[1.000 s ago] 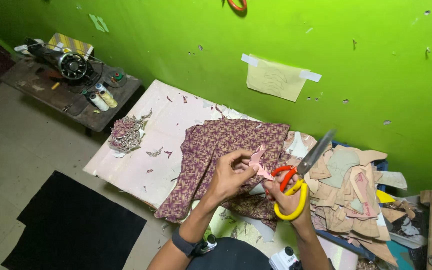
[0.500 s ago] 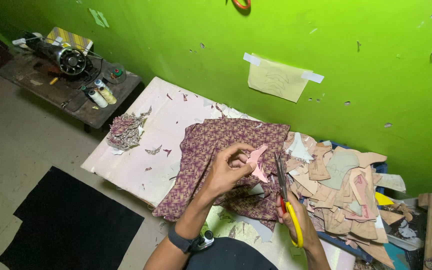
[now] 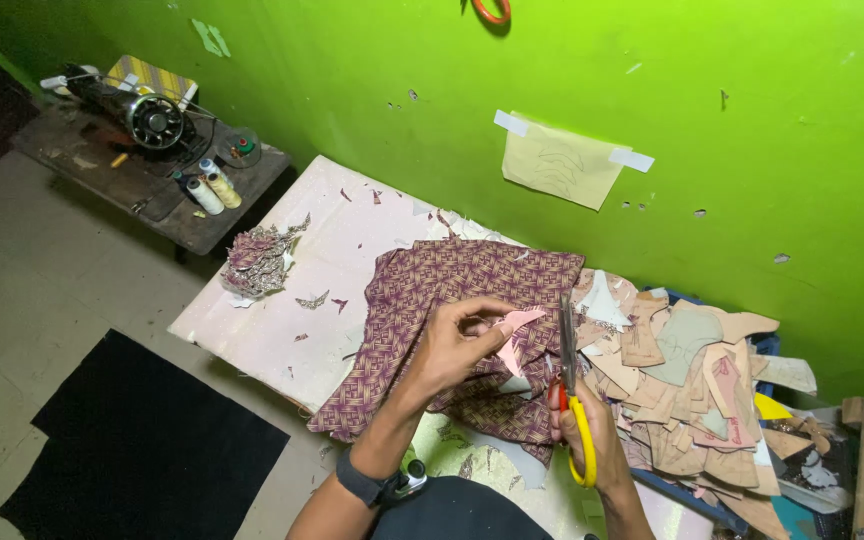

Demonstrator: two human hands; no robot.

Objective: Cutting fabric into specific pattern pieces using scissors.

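Patterned purple cloth, spread under both hands. Left hand, fingers pinched on a pink paper piece. Right hand, closed around yellow-handled scissors, blades upright just beside the piece.

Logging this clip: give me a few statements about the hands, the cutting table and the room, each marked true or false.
1. The right hand holds yellow-handled scissors. True.
2. The left hand pinches a pink paper piece. True.
3. A blue cloth lies under the hands. False: it is a purple patterned fabric.
4. The sewing machine stands on the cutting table. False: it stands on a separate dark side table.
5. The wall is green. True.
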